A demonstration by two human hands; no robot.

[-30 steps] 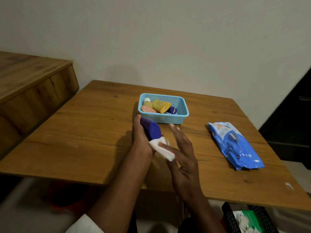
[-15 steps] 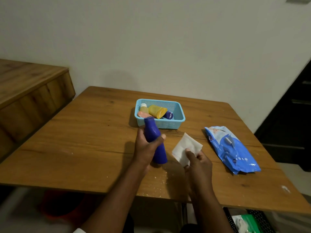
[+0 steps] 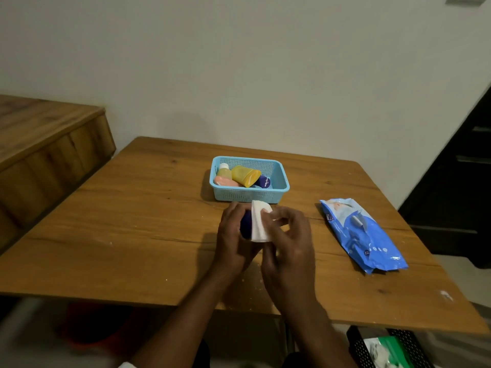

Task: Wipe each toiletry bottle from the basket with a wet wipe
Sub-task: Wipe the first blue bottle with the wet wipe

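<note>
My left hand (image 3: 232, 239) grips a dark blue bottle (image 3: 245, 226), mostly hidden by my fingers, just in front of the basket. My right hand (image 3: 289, 240) holds a white wet wipe (image 3: 259, 221) wrapped against the bottle's right side. The light blue basket (image 3: 279, 179) sits behind my hands on the wooden table (image 3: 132, 221). In it lie a yellow bottle (image 3: 245, 175), a peach bottle (image 3: 225, 181), a small yellowish bottle with a white cap (image 3: 223, 170) and a dark blue one (image 3: 263, 181).
A blue wet-wipe pack (image 3: 362, 235) lies on the table to the right. A wooden cabinet (image 3: 45, 144) stands at the left. A dark door is at the far right. A black mesh bin (image 3: 382, 349) sits below the table's near right edge.
My right hand brought the wipe left onto the bottle. My left hand lifted the bottle closer to the basket. The camera view tilted slightly.
</note>
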